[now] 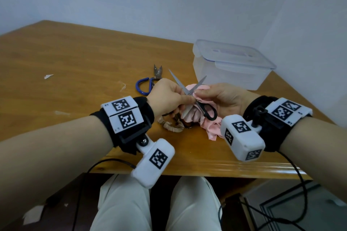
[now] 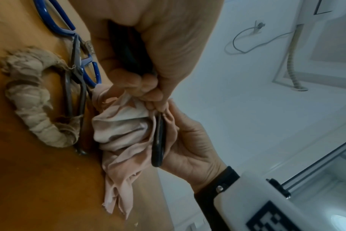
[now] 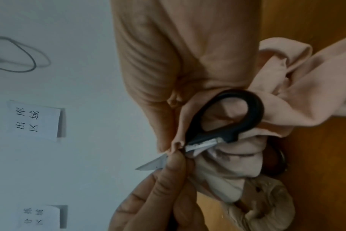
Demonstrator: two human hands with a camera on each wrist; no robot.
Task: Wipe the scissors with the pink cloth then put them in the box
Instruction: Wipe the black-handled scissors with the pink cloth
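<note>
I sat at a wooden table (image 1: 65, 58) with both forearms stretched over it, each wrist wrapped in a black band carrying white blocks printed with black square codes. I take the black-handled scissors (image 1: 188, 92) at the table's near middle as the landmark for everything else.

Far left of the scissors, a small white paper scrap (image 1: 48, 76) lay on the bare wood. Closer in, just left of the scissors and a little farther from me, sat a blue-handled pair of scissors (image 1: 143, 85) with short open blades pointing away from me. Nearer to me, below the scissors, an old pair with tan cloth-wrapped handles (image 2: 30, 100) rested flat on the table.

My left hand (image 1: 165, 95) was curled tight, fingers pinching the scissors near the pivot, and one black handle loop ran back through that grip in the left wrist view. The scissors were lifted off the table, blades spread in a V pointing away from me, the other black loop pointing toward me.

The pink cloth (image 1: 210, 125) bunched under and right of the scissors, its tail trailing onto the table toward me. My right hand (image 1: 223, 99) had its fingers curled round a fold of the cloth, pressing it against one blade.

Right of the scissors and farther away stood the clear plastic box (image 1: 234, 78), its lid on top.
</note>
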